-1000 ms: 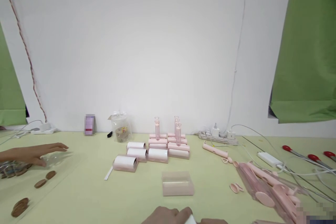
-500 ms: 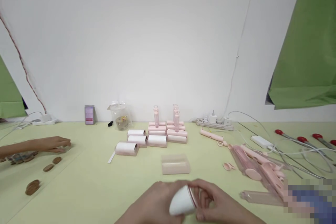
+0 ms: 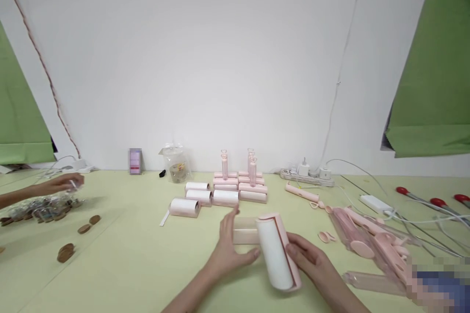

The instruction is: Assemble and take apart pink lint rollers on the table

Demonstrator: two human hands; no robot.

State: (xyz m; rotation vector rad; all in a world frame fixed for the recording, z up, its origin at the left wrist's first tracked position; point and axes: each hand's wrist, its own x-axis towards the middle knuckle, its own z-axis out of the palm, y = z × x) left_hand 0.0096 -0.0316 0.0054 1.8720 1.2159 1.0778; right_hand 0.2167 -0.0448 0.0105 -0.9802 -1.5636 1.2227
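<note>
My right hand (image 3: 310, 259) grips a white roll (image 3: 274, 254) in a pink half-shell by its right side, tilted above the table. To its left, my left hand (image 3: 229, 249) has its thumb and fingers spread, around the left end of a clear pinkish cover (image 3: 245, 231) lying on the table; whether it touches the cover cannot be made out. The roll hides the cover's right part. Behind them, several white rolls (image 3: 184, 207) in clear covers lie in rows beside stacked pink rollers (image 3: 253, 187), with small clear pink handled pieces (image 3: 224, 166) upright on top.
Pink parts and clear tubes (image 3: 374, 281) lie at right, near cables and red-ended rods (image 3: 438, 202). A power strip (image 3: 306, 177), plastic bag (image 3: 177, 166) and phone (image 3: 135, 161) stand along the wall. At left, another person's hand (image 3: 66, 183) is over wrapped items near brown discs (image 3: 66, 253).
The roll has risen and turned more upright, showing its pink shell. My left hand has let go of it and moved to the cover. The other person's hand has moved over the wrapped items.
</note>
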